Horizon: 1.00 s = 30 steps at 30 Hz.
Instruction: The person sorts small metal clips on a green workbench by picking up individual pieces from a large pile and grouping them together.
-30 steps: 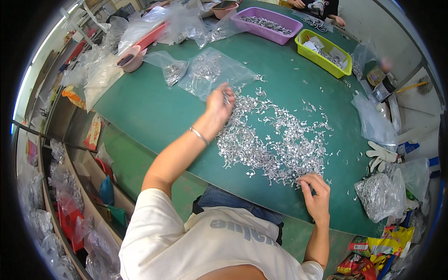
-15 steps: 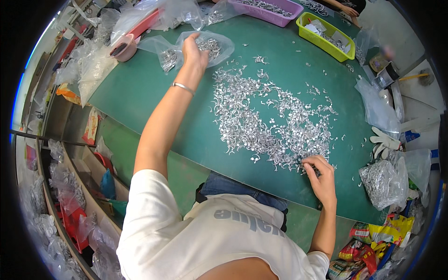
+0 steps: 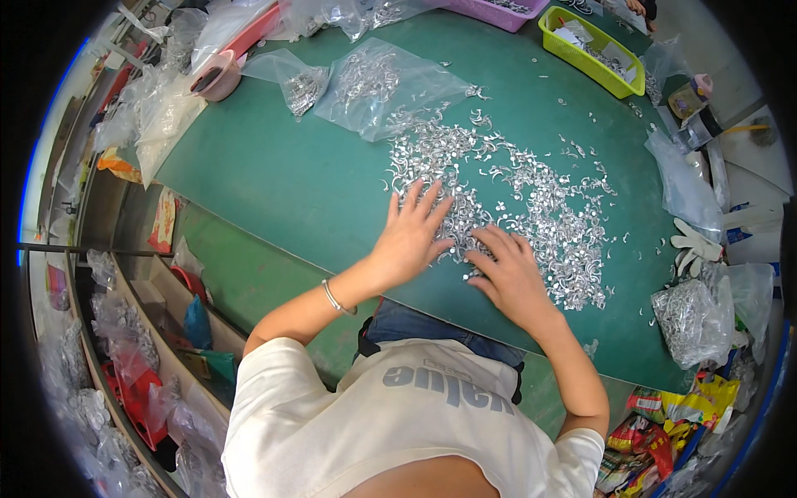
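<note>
A wide scatter of small silver metal pieces lies on the green table top, right of its middle and reaching from the near edge toward the far side. The left hand rests flat on the near left fringe of the scatter, fingers spread wide, holding nothing. The right hand lies just beside it, palm down on the pieces, fingers loosely fanned and also empty. Beyond the scatter, a clear plastic bag with more silver pieces lies flat, a smaller bag to its left. A yellow-green tray sits at the far right. A bulging bag of metal pieces stands at the near right edge, a white glove just beyond it.
</note>
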Motion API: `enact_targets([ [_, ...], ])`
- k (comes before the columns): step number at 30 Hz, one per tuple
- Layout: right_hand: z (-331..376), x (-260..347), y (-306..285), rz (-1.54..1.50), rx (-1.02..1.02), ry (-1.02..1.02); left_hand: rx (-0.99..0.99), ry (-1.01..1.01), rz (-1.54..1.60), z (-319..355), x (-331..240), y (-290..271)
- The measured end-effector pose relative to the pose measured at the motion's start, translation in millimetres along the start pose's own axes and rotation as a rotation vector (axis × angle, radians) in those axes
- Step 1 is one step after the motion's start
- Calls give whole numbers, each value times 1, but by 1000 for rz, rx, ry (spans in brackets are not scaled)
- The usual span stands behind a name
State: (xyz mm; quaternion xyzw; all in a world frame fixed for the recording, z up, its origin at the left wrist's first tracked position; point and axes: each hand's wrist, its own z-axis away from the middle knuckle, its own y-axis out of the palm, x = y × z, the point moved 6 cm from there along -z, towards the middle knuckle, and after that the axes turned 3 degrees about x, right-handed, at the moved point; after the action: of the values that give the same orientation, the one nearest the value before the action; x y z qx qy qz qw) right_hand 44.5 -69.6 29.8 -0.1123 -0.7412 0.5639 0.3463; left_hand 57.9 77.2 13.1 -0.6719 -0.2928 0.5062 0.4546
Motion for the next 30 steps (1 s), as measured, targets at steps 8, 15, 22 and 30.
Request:
enact_targets([
  [8, 33, -37, -32, -10, -196, 137, -41, 255, 293, -3, -34, 18],
  [15, 66, -55, -53, -35, -367, 327, -153, 144, 721, -18, -21, -20],
  [22, 81, -63, -64, -14, -435, 496, 45, 145, 163, 7, -24, -13],
  [30, 8, -43, -26, 22, -321, 303, -157, 213, 309, -9, -12, -4],
])
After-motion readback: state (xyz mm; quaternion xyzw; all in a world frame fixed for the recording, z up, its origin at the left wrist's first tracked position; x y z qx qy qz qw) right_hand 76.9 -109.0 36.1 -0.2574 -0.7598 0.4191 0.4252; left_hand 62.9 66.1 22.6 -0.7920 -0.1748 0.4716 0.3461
